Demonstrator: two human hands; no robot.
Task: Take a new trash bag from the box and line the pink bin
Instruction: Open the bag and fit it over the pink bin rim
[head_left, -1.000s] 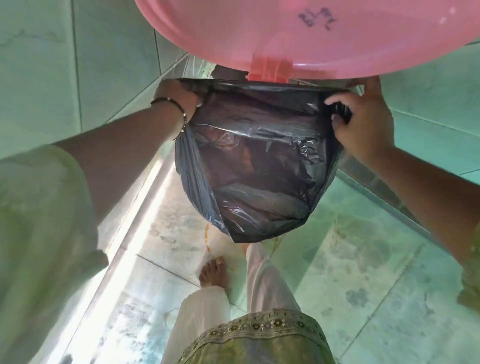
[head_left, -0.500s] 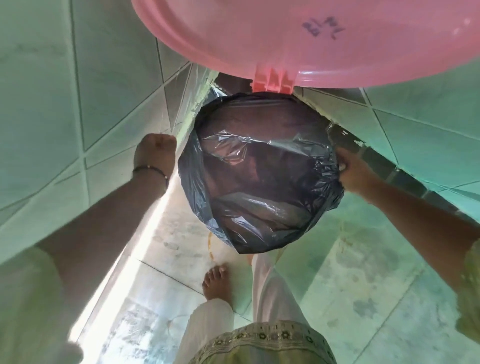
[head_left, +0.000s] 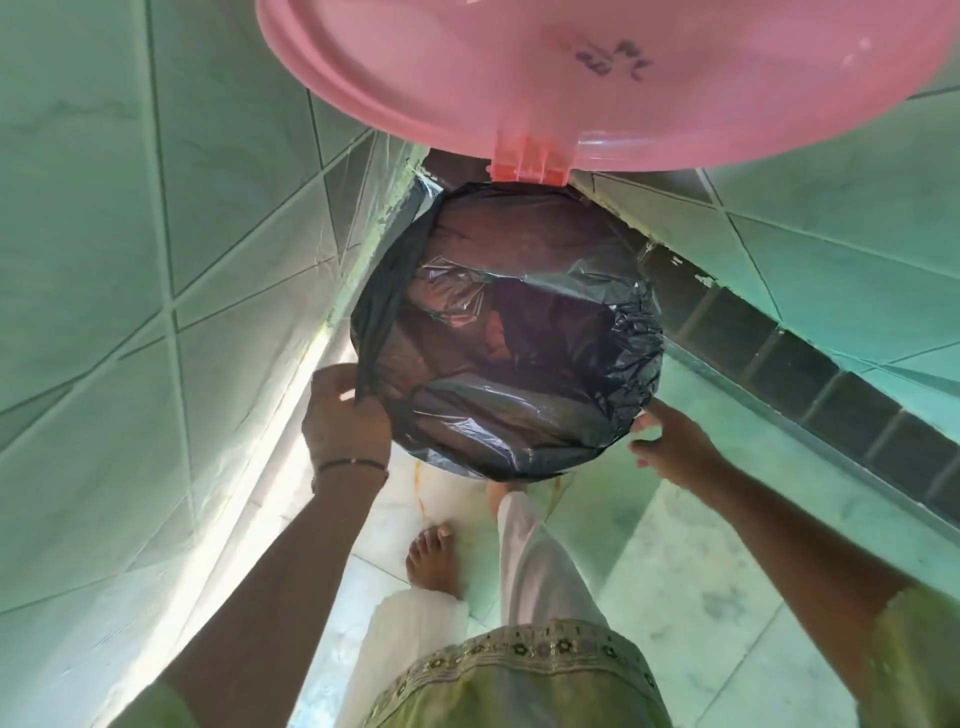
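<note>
Head view looks straight down into the pink bin: its lid (head_left: 597, 78) is flipped up, and the black trash bag (head_left: 519, 332) is folded over the whole rim. The left hand (head_left: 345, 415) pinches a gathered strip of bag at the bin's left edge. The right hand (head_left: 670, 441) has loose fingers just touching the right side.

Pale green tiled walls (head_left: 156, 208) meet a marbled tile floor (head_left: 675, 571), with a dark tile band (head_left: 779, 374).
</note>
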